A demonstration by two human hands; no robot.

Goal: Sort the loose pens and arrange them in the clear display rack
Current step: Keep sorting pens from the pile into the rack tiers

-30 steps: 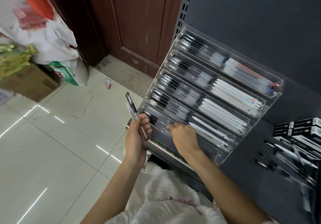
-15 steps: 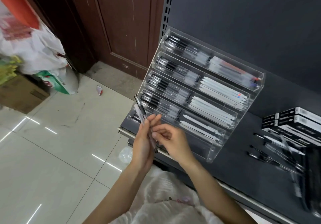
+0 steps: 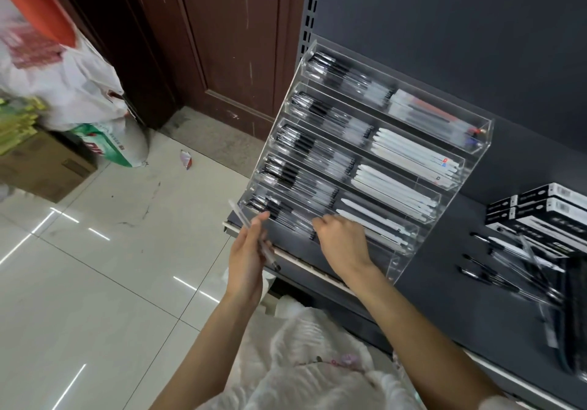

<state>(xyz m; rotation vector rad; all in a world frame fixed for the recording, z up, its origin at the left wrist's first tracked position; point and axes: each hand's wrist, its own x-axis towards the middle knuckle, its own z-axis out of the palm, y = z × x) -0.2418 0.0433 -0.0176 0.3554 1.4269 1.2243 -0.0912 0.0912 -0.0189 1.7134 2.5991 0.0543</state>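
The clear tiered display rack [image 3: 397, 266] stands on a dark shelf, its left halves filled with black-capped pens and its right halves with white pens. My left hand [image 3: 246, 260] holds a clear pen [image 3: 241, 217] with a black tip, just left of the rack's lowest tier. My right hand [image 3: 343, 241] reaches into the lowest tier [image 3: 409, 230], fingers curled down on a pen among the dark pens there; the pen itself is mostly hidden. Several loose black pens [image 3: 489, 274] lie on the shelf to the right.
Black-and-white pen boxes [image 3: 540, 209] are stacked at the right of the dark shelf [image 3: 444, 301]. The shelf's front edge [image 3: 305, 265] runs under my hands. On the tiled floor [image 3: 95, 282] to the left are bags [image 3: 63, 85] and a cardboard box [image 3: 41, 168].
My right hand took a pen from the left hand's bundle and moved right into the lowest tier. The left hand now holds one clear pen. The camera shifted.
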